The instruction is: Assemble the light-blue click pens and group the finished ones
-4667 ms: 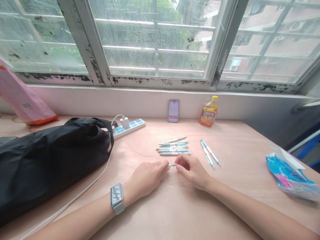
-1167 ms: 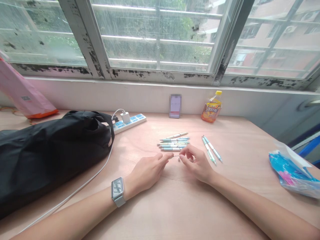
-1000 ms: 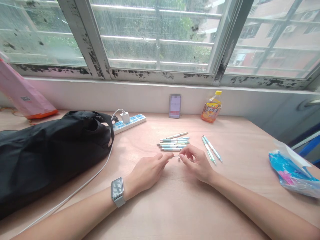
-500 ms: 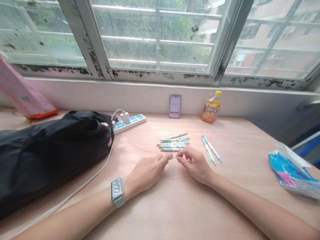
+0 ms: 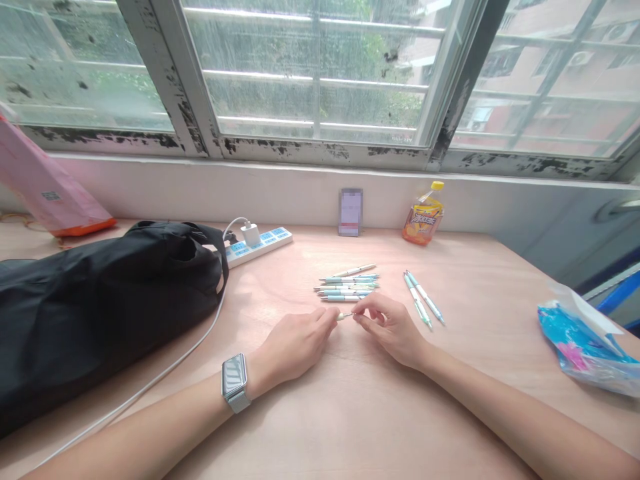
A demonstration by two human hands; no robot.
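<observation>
My left hand (image 5: 295, 343), with a watch on its wrist, and my right hand (image 5: 393, 327) meet fingertip to fingertip over the wooden desk (image 5: 350, 413). Between them they pinch a small pen part (image 5: 344, 315), pale with a thin tip; both hands are closed on it. Just beyond the fingers lies a row of several pale blue and white pens (image 5: 347, 285). Two more pens (image 5: 423, 299) lie side by side to the right of my right hand.
A black bag (image 5: 95, 300) fills the left of the desk, with a white cable (image 5: 165, 373) running along it to a power strip (image 5: 257, 245). A phone (image 5: 350, 212) and an orange drink bottle (image 5: 423, 217) stand against the sill. A blue plastic bag (image 5: 580, 347) lies far right.
My fingertips have closed together on the pen part; a second ago they were slightly apart with a thin piece and a tiny bit between them. The camera has tilted slightly since the oldest frame.
</observation>
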